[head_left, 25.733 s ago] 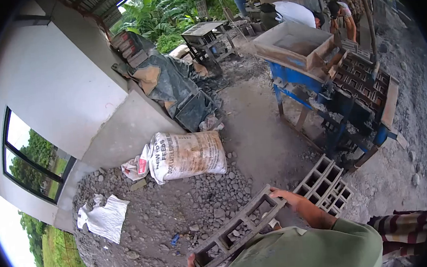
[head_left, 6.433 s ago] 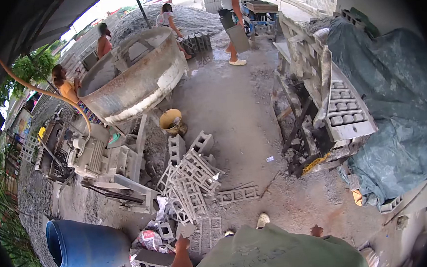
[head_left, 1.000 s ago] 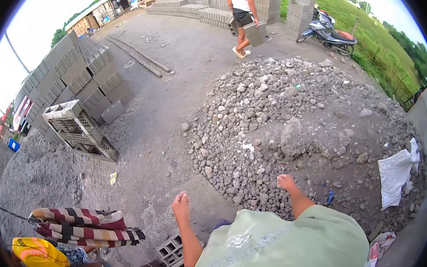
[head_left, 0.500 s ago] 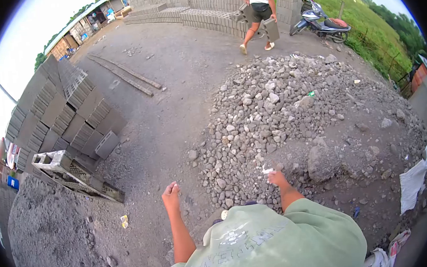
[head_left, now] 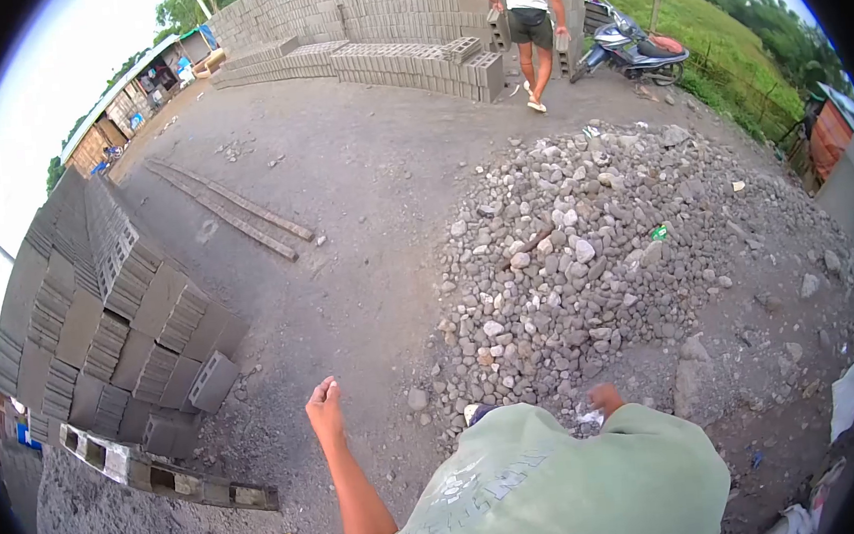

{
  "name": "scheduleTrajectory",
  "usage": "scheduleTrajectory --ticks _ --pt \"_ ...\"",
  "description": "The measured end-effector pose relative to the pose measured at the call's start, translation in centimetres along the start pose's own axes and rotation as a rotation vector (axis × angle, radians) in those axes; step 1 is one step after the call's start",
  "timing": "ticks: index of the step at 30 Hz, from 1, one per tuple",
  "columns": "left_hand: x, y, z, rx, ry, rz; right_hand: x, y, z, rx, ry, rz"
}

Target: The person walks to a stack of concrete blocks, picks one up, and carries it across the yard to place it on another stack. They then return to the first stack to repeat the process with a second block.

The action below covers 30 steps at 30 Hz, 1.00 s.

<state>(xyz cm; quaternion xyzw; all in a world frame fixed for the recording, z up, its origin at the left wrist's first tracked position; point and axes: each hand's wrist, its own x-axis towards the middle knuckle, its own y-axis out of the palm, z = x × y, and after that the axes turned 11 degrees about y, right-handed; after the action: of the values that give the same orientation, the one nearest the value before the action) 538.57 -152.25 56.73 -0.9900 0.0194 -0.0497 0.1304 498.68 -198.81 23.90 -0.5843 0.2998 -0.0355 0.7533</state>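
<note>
My left hand (head_left: pixel 324 401) hangs out in front over the bare grey ground. Its fingers are curled together, and nothing shows in them. My right hand (head_left: pixel 606 396) is low beside the near edge of the gravel heap (head_left: pixel 549 287), curled and a little blurred, its wrist hidden behind the green shirt (head_left: pixel 554 483). A white scrap (head_left: pixel 589 417) lies on the ground just below that hand.
Hollow blocks (head_left: pixel 101 333) are stacked at left, behind a block-mould-like frame (head_left: pixel 168 478). Two long strips (head_left: pixel 233 217) lie on the ground. Ahead, a person (head_left: pixel 530 18) carries blocks near a block wall (head_left: pixel 387 14) and a motorbike (head_left: pixel 635 45).
My view has moved forward, so the heap, frame and scraps sit lower. My right hand has swung back towards my body. The person ahead has stepped closer to the motorbike.
</note>
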Motion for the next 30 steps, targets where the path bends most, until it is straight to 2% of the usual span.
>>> scheduleTrajectory --ticks 1,2,3,4,6,7,8,9,10,11,13,16,17,18,19,20,21,22,23,25,27,30 --pt "2.2 0.7 0.1 0.018 -0.007 -0.001 8.3 -0.2 0.7 0.475 0.063 0.085" --pt "5.6 1.7 0.0 0.028 0.005 -0.005 12.7 -7.9 5.8 -0.124 -0.082 -0.16" --pt "8.2 2.3 0.6 0.013 0.012 0.005 19.5 -9.2 7.1 0.383 -0.135 -0.234" --pt "9.8 2.6 1.8 -0.009 -0.009 0.016 23.4 -15.1 11.7 0.558 0.195 -0.236" --pt "13.5 4.1 3.5 -0.042 -0.057 0.026 27.6 -29.8 20.6 0.591 0.17 -0.136" --pt "15.3 4.5 4.0 -0.042 -0.09 0.028 34.4 -30.5 21.9 0.733 0.034 -0.135" --pt "17.3 4.9 5.2 -0.006 -0.095 0.051 34.9 -37.0 26.0 0.824 0.047 -0.071" --pt "19.7 5.5 6.3 0.03 -0.094 0.074 37.5 -40.6 28.6 0.79 -0.041 -0.169" --pt "22.2 6.4 6.8 0.015 -0.08 0.091 40.1 -43.1 30.4 0.756 -0.129 -0.264" --pt "24.8 7.1 7.3 0.019 -0.123 0.097 42.5 -44.8 31.9 0.755 -0.117 -0.286" --pt "30.5 9.0 9.5 0.023 -0.16 0.12 47.0 -46.8 33.9 0.956 -0.188 -0.281" --pt "41.7 13.3 14.0 0.058 -0.088 0.227 52.9 -46.0 33.9 0.955 -0.061 -0.314" --pt "45.5 15.6 15.4 0.067 -0.068 0.291 56.1 -42.2 32.7 0.976 -0.055 -0.419" --pt "48.7 17.0 16.3 0.083 -0.059 0.353 55.9 -40.0 32.9 1.147 0.136 -0.363" --pt "52.1 18.8 16.1 0.075 -0.045 0.362 56.8 -35.2 31.5 1.144 0.218 -0.327" --pt "55.0 21.6 15.1 0.11 0.011 0.429 57.7 -27.7 29.8 1.233 0.409 -0.2" --pt "57.3 23.7 14.0 0.156 0.058 0.497 55.8 -22.0 28.0 0.96 0.459 -0.073" --pt "59.5 25.3 12.5 0.162 0.053 0.509 53.2 -17.9 27.2 0.625 0.409 0.077" --pt "61.5 27.1 10.3 0.124 0.087 0.57 50.5 -14.8 26.9 0.415 0.344 0.193" --pt "65.9 30.9 7.0 0.091 0.121 0.624 46.0 -12.0 26.8 0.326 0.364 0.3" --pt "69.8 34.0 5.7 0.0 0.043 0.691 44.3 -11.6 26.7 0.343 0.452 0.354" --pt "76.9 39.4 6.3 0.056 0.115 0.716 48.5 -12.5 25.5 0.339 0.522 0.394"
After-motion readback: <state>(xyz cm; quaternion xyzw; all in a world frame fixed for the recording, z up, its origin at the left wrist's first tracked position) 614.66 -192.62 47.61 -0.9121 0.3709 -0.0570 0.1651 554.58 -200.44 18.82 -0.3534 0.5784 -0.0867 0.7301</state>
